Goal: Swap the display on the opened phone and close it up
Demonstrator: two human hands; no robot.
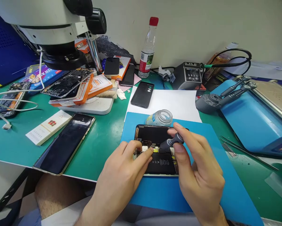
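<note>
An opened phone [155, 138] with its back off lies on a blue mat [159, 191], its battery and boards showing. My left hand [122, 175] rests on the phone's left side, fingertips pressing on the board area. My right hand [197, 172] pinches a small grey screwdriver [171, 142], its tip pointing down into the phone's middle. A small clear round dish [160, 117] sits just behind the phone.
A black phone [142, 94] lies on white paper behind. A larger phone [65, 142] and a cigarette pack [48, 127] lie left on the green mat. A microscope [56, 31], water bottle [148, 47], soldering station [187, 75], screwdriver stand [216, 100] and tweezers [246, 152] surround the work.
</note>
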